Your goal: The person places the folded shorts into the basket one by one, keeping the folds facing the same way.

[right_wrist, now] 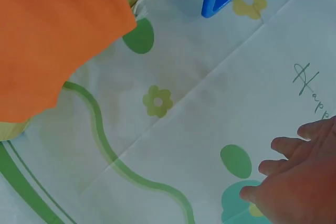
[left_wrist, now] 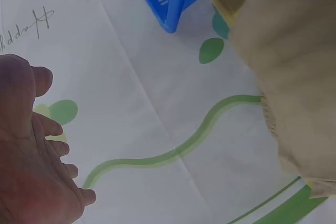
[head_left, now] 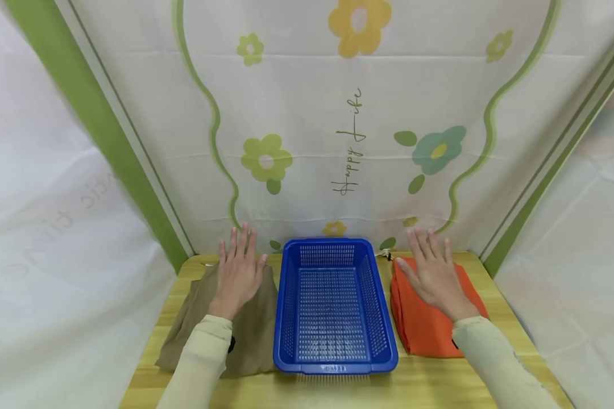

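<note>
My left hand (head_left: 237, 279) is held with straight, spread fingers above a folded brown cloth (head_left: 256, 335) on the left of the table. On the other side, my right hand (head_left: 434, 275) hovers, fingers extended, over a folded orange cloth (head_left: 424, 332). Neither hand holds anything. Between the two cloths stands a blue plastic basket (head_left: 332, 366) with perforated walls and nothing inside it. In the left wrist view the brown cloth (left_wrist: 294, 77) lies apart from the hand. The right wrist view likewise shows a gap between the hand and the orange cloth (right_wrist: 58, 40).
A light wooden table (head_left: 419, 386) carries the cloths and basket. Right behind it hangs a white fabric panel (head_left: 307, 102) printed with flowers and lettering. More white fabric walls (head_left: 82, 227) close in the left and right sides. A small white cord (head_left: 384, 254) lies behind the basket's right corner.
</note>
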Motion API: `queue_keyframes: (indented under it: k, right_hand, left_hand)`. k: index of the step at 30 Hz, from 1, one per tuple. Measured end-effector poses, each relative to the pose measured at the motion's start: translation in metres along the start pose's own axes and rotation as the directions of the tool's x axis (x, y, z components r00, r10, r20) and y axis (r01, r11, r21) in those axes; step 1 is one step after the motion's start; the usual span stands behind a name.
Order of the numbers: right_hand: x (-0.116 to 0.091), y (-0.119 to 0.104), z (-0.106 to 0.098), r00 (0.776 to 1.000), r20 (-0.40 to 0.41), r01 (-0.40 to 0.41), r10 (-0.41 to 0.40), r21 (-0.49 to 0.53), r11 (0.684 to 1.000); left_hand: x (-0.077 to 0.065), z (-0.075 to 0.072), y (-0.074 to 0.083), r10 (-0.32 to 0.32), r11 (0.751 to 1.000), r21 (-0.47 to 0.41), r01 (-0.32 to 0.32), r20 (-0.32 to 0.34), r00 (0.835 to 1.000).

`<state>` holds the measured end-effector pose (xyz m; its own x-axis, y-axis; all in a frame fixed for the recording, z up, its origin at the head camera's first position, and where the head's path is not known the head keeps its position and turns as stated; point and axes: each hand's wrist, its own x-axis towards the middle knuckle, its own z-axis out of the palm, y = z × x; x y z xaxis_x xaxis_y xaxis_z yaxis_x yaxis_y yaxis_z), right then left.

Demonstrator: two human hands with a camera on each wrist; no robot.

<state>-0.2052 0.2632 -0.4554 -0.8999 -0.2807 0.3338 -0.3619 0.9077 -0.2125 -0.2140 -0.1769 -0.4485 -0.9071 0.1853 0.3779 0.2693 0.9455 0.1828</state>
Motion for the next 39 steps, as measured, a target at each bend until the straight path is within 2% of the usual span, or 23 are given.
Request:
queue_keyframes:
  k: [5,13,22,25,33,39]
  right_hand:
    - [-0.003,-0.016,0.006,0.998,0.064,-0.020,0.016,0.072,0.997]
    - [-0.010,-0.056,0.022,0.995,0.104,-0.027,0.007,0.190,0.981]
    - [-0.018,-0.096,0.039,0.983,0.183,-0.051,0.001,0.270,0.961]
    - [-0.020,-0.108,0.042,0.979,0.205,-0.043,-0.022,0.307,0.951]
    - [-0.017,-0.137,0.053,0.971,0.220,0.009,-0.095,0.363,0.932]
    - [-0.014,-0.153,0.060,0.959,0.238,0.048,-0.152,0.393,0.918]
  left_hand:
    - [-0.009,0.005,-0.006,-0.008,0.999,-0.033,0.008,0.019,1.000]
    - [-0.026,0.017,-0.022,-0.040,0.996,-0.080,0.042,0.023,0.999]
    - [-0.046,0.025,-0.047,-0.109,0.991,-0.073,0.112,0.046,0.993]
    - [-0.055,0.028,-0.057,-0.140,0.987,-0.066,0.144,0.060,0.988]
    - [-0.074,0.030,-0.079,-0.171,0.983,-0.061,0.171,0.003,0.985]
    - [-0.088,0.032,-0.096,-0.231,0.971,-0.058,0.233,0.051,0.972]
